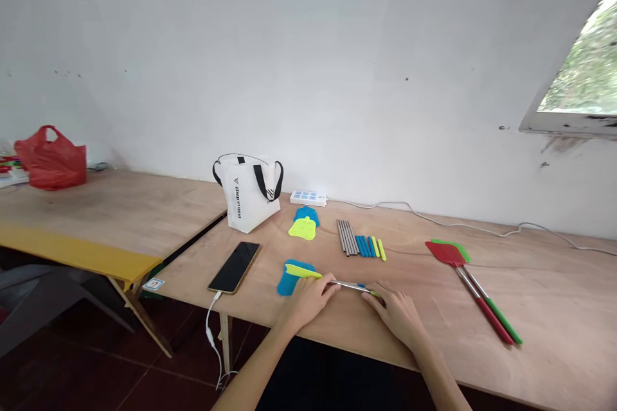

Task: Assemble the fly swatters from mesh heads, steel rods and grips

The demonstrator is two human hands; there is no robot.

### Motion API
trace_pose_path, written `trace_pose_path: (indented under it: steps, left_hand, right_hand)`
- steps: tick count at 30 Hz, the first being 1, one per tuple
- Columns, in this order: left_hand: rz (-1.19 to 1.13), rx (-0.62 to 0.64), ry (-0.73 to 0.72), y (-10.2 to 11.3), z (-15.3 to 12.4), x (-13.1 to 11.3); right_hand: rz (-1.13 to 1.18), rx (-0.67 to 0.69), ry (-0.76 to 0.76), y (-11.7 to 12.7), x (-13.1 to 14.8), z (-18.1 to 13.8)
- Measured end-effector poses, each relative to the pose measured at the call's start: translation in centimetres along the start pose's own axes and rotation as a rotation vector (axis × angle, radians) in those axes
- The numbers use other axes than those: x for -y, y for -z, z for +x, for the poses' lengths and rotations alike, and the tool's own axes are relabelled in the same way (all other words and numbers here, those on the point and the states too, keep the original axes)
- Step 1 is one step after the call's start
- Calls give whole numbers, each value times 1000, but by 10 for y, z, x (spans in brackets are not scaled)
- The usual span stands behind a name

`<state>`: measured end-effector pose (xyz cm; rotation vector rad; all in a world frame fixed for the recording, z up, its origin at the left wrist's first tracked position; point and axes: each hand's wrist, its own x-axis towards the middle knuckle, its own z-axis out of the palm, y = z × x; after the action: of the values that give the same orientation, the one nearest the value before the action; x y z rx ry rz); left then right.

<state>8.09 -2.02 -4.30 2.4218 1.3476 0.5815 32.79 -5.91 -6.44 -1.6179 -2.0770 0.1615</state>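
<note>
Both my hands rest on the wooden table (554, 334) near its front edge. My left hand (308, 300) is closed around the head end of a yellow swatter piece (301, 271) that lies over a blue swatter head (289, 282). My right hand (398, 311) lies with fingers curled over the other end of a thin metal rod (349, 285) that runs between the two hands. A green tip shows by my right fingers.
Behind lie a yellow and a blue swatter head (303, 225), a row of metal rods (346, 236) with blue and yellow grips (370, 246), finished red and green swatters (475, 289), a phone (234, 267) on a cable, a white tote bag (248, 196), a power strip (308, 198). A red plastic bag (51, 159) sits far left.
</note>
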Motion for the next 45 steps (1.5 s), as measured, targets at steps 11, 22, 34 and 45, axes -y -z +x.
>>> trace_pose_path:
  steps: [11,22,34,45]
  left_hand:
    - [76,-53,59,-7,-2,2]
    - [-104,-36,49,-14,-3,10]
    - [-50,-93,137,-9,0,7]
    - [67,-76,193,-7,0,1]
  right_hand:
    - [-48,-52,84,-12,-9,-2]
    - [-139,-125,69,-18,-17,-1]
    - [-81,-49,133,-12,-13,0]
    - [-70,-195,23,-19,-18,0]
